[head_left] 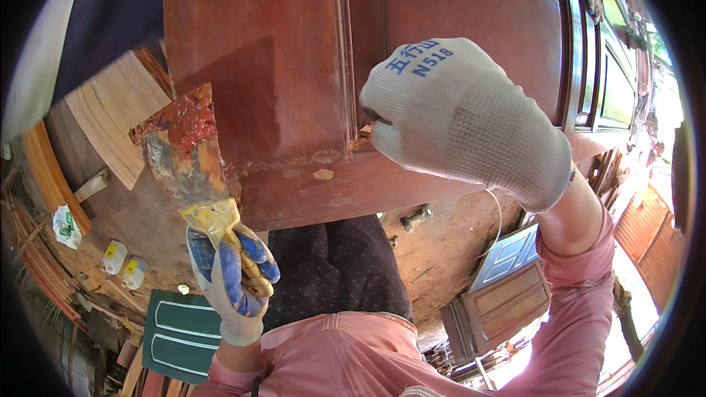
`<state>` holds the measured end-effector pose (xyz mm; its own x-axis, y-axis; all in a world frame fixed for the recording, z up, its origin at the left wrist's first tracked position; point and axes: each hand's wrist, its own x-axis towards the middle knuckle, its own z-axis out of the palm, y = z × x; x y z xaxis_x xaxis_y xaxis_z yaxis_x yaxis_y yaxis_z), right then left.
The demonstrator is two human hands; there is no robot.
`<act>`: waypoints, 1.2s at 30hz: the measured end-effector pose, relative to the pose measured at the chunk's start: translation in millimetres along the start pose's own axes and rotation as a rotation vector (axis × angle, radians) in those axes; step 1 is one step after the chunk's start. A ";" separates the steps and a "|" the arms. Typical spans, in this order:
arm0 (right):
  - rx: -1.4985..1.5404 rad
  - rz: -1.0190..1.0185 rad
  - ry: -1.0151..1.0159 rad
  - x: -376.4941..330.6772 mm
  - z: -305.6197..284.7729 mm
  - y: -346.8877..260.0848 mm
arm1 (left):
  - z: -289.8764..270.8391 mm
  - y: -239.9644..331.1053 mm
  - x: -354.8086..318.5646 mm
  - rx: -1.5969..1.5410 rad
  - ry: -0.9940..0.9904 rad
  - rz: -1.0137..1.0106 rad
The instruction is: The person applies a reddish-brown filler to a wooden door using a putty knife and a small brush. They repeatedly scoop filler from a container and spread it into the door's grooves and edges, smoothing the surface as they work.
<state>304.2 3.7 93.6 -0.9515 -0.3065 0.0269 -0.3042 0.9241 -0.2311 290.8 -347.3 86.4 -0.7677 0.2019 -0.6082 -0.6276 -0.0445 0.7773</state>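
Observation:
My left hand [234,272], in a white glove with blue-coated fingers, is wrapped round the yellow handle of a wide putty knife [193,169]. The knife's blade points up and away, stained, with reddish-brown putty [187,119] smeared over its far end. My right hand [430,106], in a white knit glove, is closed over the reddish-brown panelled wooden door [294,44]. A small dark bit shows between its fingers, too hidden to name. By that fist, a rough, chipped joint [346,151] runs between the door's frame pieces.
Wooden boards [118,114] lie on the left beyond the knife. Lower left are two small white bottles [125,265] with yellow labels and a green panel [184,334]. A brown panel [507,309] and a blue panel [507,257] stand at lower right. A white cord hangs nearby.

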 end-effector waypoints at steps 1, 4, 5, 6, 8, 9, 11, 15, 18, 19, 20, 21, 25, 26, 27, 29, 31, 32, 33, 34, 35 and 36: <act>-0.016 -0.017 -0.003 5.0 -1.2 -2.0 | -0.8 -0.1 1.0 0.018 -0.023 -0.001; 0.036 0.089 -0.260 34.1 -20.6 -7.8 | 3.2 12.1 0.0 -0.030 -0.108 -0.030; 0.070 0.150 -0.386 41.3 -25.7 -9.1 | 4.0 15.6 0.2 -0.054 -0.131 -0.038; 0.058 0.084 -0.327 41.9 -22.1 -6.7 | 2.5 15.5 0.4 -0.058 -0.139 -0.028; 0.029 -0.034 -0.208 39.8 -12.9 6.0 | 1.9 15.3 0.0 -0.090 -0.173 -0.016; 0.039 -0.087 -0.228 40.3 -9.3 11.0 | 1.6 14.4 -1.1 -0.116 -0.190 -0.011; 0.083 -0.179 -0.319 48.6 0.3 25.6 | -1.5 11.6 -1.2 -0.108 -0.167 0.007; 0.430 0.268 -0.972 79.6 -10.6 34.6 | -18.8 -15.3 -1.3 0.032 -0.035 0.052; 0.779 0.690 -0.940 72.8 -21.4 32.0 | -15.5 -14.0 0.2 0.017 -0.004 0.074; 0.822 0.750 -0.964 73.0 -22.2 31.9 | -9.3 -10.4 -0.2 -0.023 0.014 0.060; 0.905 0.793 -0.954 72.5 -22.8 32.0 | -3.5 -6.9 -0.6 -0.063 0.033 0.047; 0.988 0.835 -0.943 72.3 -23.6 32.0 | 3.6 -0.5 -1.4 -0.115 0.070 0.015; 1.157 0.950 -0.918 65.3 -25.0 33.1 | 3.8 1.2 1.7 -0.132 0.005 0.025; 1.171 0.966 -0.914 66.5 -25.1 32.1 | 2.6 1.3 1.9 -0.119 0.011 0.023; 1.160 0.980 -0.905 67.4 -25.5 29.6 | 1.1 1.3 1.5 -0.106 0.016 0.019; 1.141 1.005 -0.887 65.0 -27.6 25.0 | -1.4 0.1 -1.1 -0.079 -0.007 0.021; 1.127 1.024 -0.877 62.2 -28.9 23.6 | -2.8 1.6 -2.8 -0.048 -0.055 0.026; 1.118 1.037 -0.878 61.1 -30.5 24.5 | -1.2 3.0 -3.6 -0.037 -0.018 0.016; 1.109 1.051 -0.879 58.8 -33.5 26.4 | 1.7 4.4 -5.0 -0.025 0.020 0.005; 1.107 1.062 -0.881 56.0 -36.3 27.7 | 2.6 6.2 -7.1 -0.009 0.060 -0.006; 1.113 1.092 -0.856 53.9 -39.2 30.3 | 1.5 7.3 -9.1 -0.023 0.058 -0.012; 1.113 1.018 -0.861 50.2 -38.8 33.5 | -0.1 8.2 -11.6 -0.036 0.056 -0.017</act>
<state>244.4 28.2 124.9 -0.3185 -0.1151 -0.9409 0.8790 0.3356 -0.3387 294.5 -350.1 99.8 -0.7625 0.1477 -0.6299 -0.6438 -0.0766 0.7613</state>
